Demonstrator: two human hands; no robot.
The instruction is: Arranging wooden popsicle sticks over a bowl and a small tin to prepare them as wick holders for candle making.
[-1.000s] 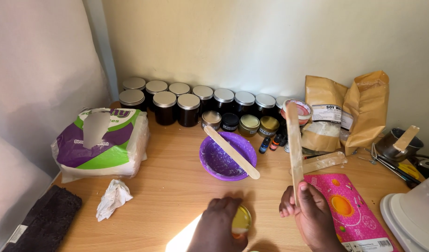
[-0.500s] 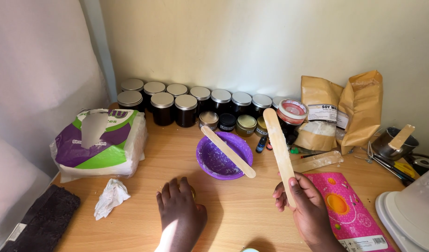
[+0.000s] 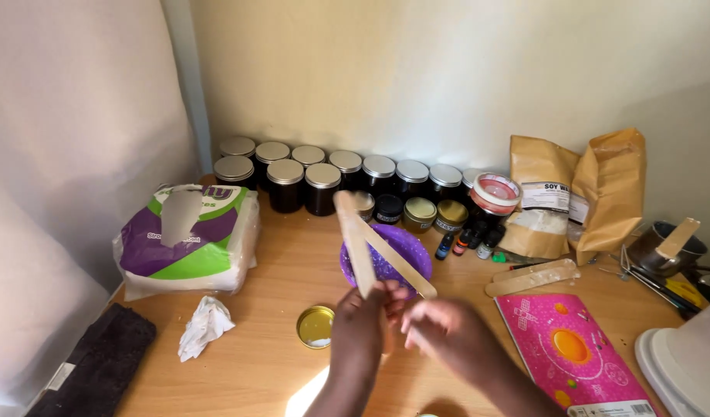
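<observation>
Right hand [image 3: 447,332] blurred, grip impossible to tell. Left hand [image 3: 363,324] now pinching the wooden stick [image 3: 355,243], upright before the purple bowl [image 3: 390,259], mid-table; half a second back, held by the right. Gold lid [image 3: 316,326] newly lying just left of the hands.

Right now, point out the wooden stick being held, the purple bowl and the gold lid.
wooden stick [image 3: 355,243], head view, middle of its flat blade
purple bowl [image 3: 409,241], head view, inner wall near the far rim
gold lid [image 3: 315,326], head view, centre of its inside
</observation>
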